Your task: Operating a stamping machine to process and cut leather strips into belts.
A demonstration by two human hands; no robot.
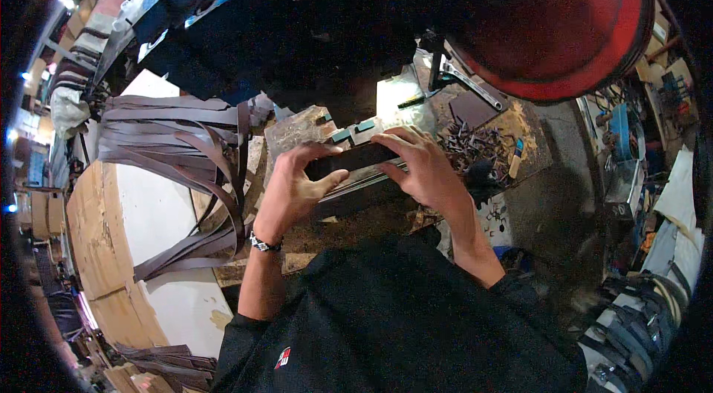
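Observation:
In front of my chest I hold a dark, flat, strap-like piece (350, 160) level between both hands. My left hand (291, 189) is closed round its left end, fingers on the far edge and thumb on the near one. At the other end my right hand (422, 170) pinches it the same way. Just beyond the piece lies a worn metal plate (286, 133) with small green-edged blocks (352, 131) on it, under a large dark machine (327, 29). Below my hands run several thin, light-edged layers (364, 189); their kind is hard to make out.
Long brown strips (167, 133) hang in a bundle at the left, over a white board (160, 207). To the right lie a pile of dark offcuts (475, 148), an adjustable wrench (475, 87) and a tool with a wooden handle (515, 159). A red wheel (587, 59) looms at upper right.

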